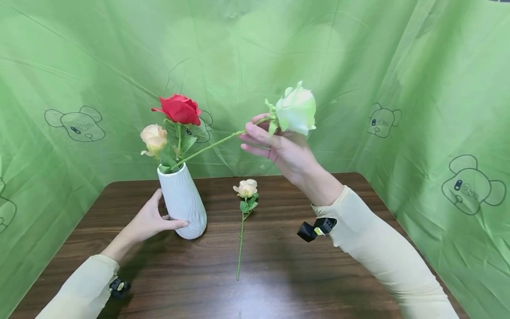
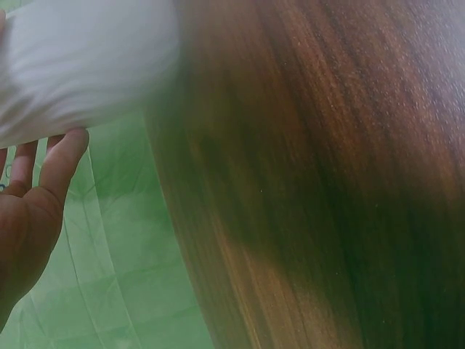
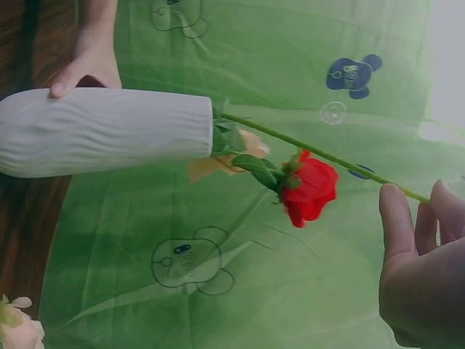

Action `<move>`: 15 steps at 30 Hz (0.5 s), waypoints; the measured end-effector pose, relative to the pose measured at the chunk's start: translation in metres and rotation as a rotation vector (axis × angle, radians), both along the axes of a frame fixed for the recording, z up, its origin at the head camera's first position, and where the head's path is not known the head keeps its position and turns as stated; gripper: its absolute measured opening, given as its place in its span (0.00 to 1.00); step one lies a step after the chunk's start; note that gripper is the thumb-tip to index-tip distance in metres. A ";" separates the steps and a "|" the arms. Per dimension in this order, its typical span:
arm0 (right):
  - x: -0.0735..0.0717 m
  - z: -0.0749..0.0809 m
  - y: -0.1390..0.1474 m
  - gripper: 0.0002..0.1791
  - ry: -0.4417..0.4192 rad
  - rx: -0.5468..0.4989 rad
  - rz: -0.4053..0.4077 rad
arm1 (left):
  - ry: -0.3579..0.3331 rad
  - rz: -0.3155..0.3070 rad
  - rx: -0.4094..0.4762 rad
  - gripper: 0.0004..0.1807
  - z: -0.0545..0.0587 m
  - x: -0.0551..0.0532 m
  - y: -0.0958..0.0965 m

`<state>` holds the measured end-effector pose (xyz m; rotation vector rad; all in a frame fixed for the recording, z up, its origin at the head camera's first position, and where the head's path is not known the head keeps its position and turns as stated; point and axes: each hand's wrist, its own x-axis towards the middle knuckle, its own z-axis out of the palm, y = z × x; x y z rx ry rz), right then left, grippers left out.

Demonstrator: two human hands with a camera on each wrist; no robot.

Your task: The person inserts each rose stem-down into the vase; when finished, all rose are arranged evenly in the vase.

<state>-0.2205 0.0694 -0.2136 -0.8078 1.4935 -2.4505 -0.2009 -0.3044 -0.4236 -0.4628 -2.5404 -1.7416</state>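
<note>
My left hand (image 1: pixel 149 221) grips a white ribbed vase (image 1: pixel 181 199) low on its side, thumb across the front. The vase leans a little to the left in the head view. A red rose (image 1: pixel 179 109) and a small peach rose (image 1: pixel 153 139) stand in its mouth. With my right hand (image 1: pixel 288 155) I pinch the stem of a pale green-white rose (image 1: pixel 296 110) just below its bloom. That stem slants down to the left, its lower end inside the vase mouth; the right wrist view shows the stem (image 3: pixel 312 149) entering there too.
Another peach rose (image 1: pixel 246 188) lies on the brown wooden table (image 1: pixel 295 266), right of the vase, its stem pointing toward me. Green cloth (image 1: pixel 239 66) with printed bear faces hangs behind the table and along both sides.
</note>
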 end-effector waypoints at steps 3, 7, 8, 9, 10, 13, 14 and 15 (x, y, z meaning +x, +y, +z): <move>-0.001 -0.003 -0.010 0.05 -0.004 0.039 -0.006 | 0.004 -0.008 0.006 0.56 -0.001 0.001 0.000; -0.002 -0.005 -0.023 0.06 -0.002 0.091 0.002 | 0.004 -0.015 0.014 0.56 -0.003 0.001 0.000; -0.002 -0.005 -0.026 0.07 -0.001 0.099 0.003 | 0.005 -0.014 0.014 0.55 -0.003 0.001 0.000; -0.003 -0.005 -0.030 0.08 0.002 0.104 0.002 | 0.006 -0.014 0.015 0.56 -0.003 0.001 0.000; -0.004 -0.004 -0.033 0.09 0.004 0.108 0.000 | 0.007 -0.012 0.014 0.55 -0.003 0.001 0.000; -0.007 -0.005 -0.045 0.11 0.025 0.122 -0.010 | 0.009 -0.009 0.008 0.55 -0.003 0.001 0.000; -0.009 -0.006 -0.049 0.11 0.029 0.125 -0.013 | 0.010 -0.008 0.007 0.56 -0.002 0.001 0.000; -0.011 -0.007 -0.054 0.11 0.027 0.127 -0.017 | 0.010 -0.009 0.007 0.56 -0.002 0.001 0.000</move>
